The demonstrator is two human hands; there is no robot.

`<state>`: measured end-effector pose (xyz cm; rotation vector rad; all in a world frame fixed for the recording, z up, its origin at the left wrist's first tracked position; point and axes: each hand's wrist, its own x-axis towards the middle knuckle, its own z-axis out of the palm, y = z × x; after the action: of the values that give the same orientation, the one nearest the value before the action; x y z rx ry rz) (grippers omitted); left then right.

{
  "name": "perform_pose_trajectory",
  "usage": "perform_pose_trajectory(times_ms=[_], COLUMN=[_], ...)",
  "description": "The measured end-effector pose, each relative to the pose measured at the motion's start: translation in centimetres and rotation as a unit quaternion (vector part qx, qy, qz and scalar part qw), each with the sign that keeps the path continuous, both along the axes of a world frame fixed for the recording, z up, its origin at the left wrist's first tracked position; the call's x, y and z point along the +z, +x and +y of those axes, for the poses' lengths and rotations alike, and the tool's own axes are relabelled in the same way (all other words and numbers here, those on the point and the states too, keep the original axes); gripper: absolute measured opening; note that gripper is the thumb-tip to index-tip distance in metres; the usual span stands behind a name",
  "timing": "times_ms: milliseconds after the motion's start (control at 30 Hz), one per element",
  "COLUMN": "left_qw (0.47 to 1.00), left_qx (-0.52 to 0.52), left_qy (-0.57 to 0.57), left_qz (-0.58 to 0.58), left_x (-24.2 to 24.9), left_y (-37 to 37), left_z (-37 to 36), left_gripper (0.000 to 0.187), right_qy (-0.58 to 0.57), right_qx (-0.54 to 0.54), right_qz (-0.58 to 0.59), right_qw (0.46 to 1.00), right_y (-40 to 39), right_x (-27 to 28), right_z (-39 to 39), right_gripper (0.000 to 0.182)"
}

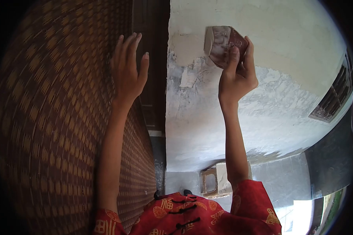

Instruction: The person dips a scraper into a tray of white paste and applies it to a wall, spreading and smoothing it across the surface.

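My right hand (pixel 238 76) grips a piece of sandpaper (pixel 227 45), reddish brown with printed marks and whitish dust on it. The thumb lies across its face, the fingers curl round its right edge, and a pale left side shows. Sandpaper and hand are up against the white wall (pixel 270 43), over an area where smooth cream coating meets rough grey, patchy plaster. Raised on the left, my left hand (pixel 128 70) has its fingers stretched out and holds nothing. It overlaps the edge of a brown woven panel (pixel 62 117) in this view.
Between panel and wall runs a narrow dark gap with a dark door (pixel 147 78). A barred window opening (pixel 333 92) is at the right. Low down are a wooden-framed piece of furniture (pixel 210 182), the grey tiled floor (pixel 180 181) and a bright opening.
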<state>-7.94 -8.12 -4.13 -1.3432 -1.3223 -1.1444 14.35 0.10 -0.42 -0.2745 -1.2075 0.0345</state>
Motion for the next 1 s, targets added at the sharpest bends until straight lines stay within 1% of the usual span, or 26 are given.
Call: perform_pose_trajectory(times_ms=[33,67,133,167,200,267,333,367,400,467,500,533,600,667,700,733,800,867,933,1000], left_qw=[1.0,1.0,1.0,1.0,1.0,1.0,1.0,1.0,1.0,1.0,1.0,1.0,1.0,1.0,1.0,1.0,1.0,1.0,1.0,1.0], left_qx=[0.002,0.002,-0.002,-0.009,-0.014,-0.01,-0.002,-0.003,-0.003,0.004,0.008,0.007,0.006,0.003,0.0,0.003,0.006,0.009,0.012,-0.002], left_qy=[0.001,0.001,-0.002,-0.004,-0.007,-0.005,-0.002,0.0,0.001,-0.002,-0.003,-0.003,-0.008,-0.007,-0.006,-0.006,-0.002,-0.001,0.004,-0.003], left_qz=[-0.002,-0.002,0.0,-0.004,-0.009,-0.006,-0.005,-0.002,0.001,-0.004,-0.008,-0.006,-0.003,-0.003,-0.006,-0.008,-0.007,-0.007,-0.006,-0.009], left_x=[0.0,0.1,0.1,0.2,0.2,0.2,0.1,0.0,0.0,-0.1,-0.1,0.0,0.1,0.1,0.1,0.1,0.1,0.3,0.7,0.7], left_y=[0.0,0.0,0.3,0.4,0.5,0.7,0.3,0.1,-0.1,0.0,0.2,0.3,0.5,0.4,0.4,0.3,0.3,0.8,1.3,1.6], left_z=[0.0,0.0,0.1,0.2,0.3,0.2,0.0,0.0,0.0,-0.1,0.0,0.1,0.0,-0.2,-0.3,-0.3,-0.1,0.1,0.2,0.0], left_gripper=[0.046,0.046,0.046,0.046,0.046,0.046,0.046,0.046,0.046,0.046,0.046,0.046,0.046,0.046,0.046,0.046,0.046,0.046,0.046,0.045], right_qy=[-0.015,-0.015,0.045,0.042,0.061,-0.026,0.004,-0.044,-0.054,-0.018,-0.025,-0.015,0.063,-0.007,0.002,-0.058,-0.089,-0.063,-0.027,0.001], right_qx=[0.066,0.068,0.004,0.026,0.007,-0.012,-0.004,0.081,0.137,0.119,0.085,0.074,0.017,0.018,-0.003,0.121,0.191,0.125,0.097,0.033], right_qz=[0.026,0.024,-0.033,-0.041,-0.057,-0.058,0.016,0.04,0.061,0.025,-0.016,-0.048,-0.043,-0.013,0.006,0.045,0.064,-0.063,-0.096,-0.071], right_qw=[0.997,0.997,0.998,0.998,0.996,0.998,1.0,0.995,0.987,0.992,0.996,0.996,0.997,1.0,1.0,0.99,0.975,0.988,0.99,0.997], right_y=[-0.1,-0.6,-2.3,-3.3,-3.7,-2.5,-0.9,0.0,-0.1,-1.3,-2.3,-3.5,-4.4,-2.1,-0.9,0.1,0.4,-0.5,-2.7,-3.0], right_x=[0.4,0.5,0.5,0.4,0.5,1.0,1.5,2.0,2.5,2.1,1.7,1.1,0.3,0.2,0.1,0.4,0.7,-0.5,-1.6,-2.0], right_z=[-0.3,-0.4,-0.4,-0.4,-0.3,-0.6,0.8,-0.3,-1.4,-1.0,-1.2,-0.8,0.9,0.8,1.3,-0.1,-1.7,-1.5,-1.1,0.2], right_gripper=[0.032,0.032,0.033,0.033,0.033,0.033,0.033,0.034,0.033,0.035,0.035,0.035,0.034,0.034,0.033,0.033,0.033,0.037,0.034,0.033])
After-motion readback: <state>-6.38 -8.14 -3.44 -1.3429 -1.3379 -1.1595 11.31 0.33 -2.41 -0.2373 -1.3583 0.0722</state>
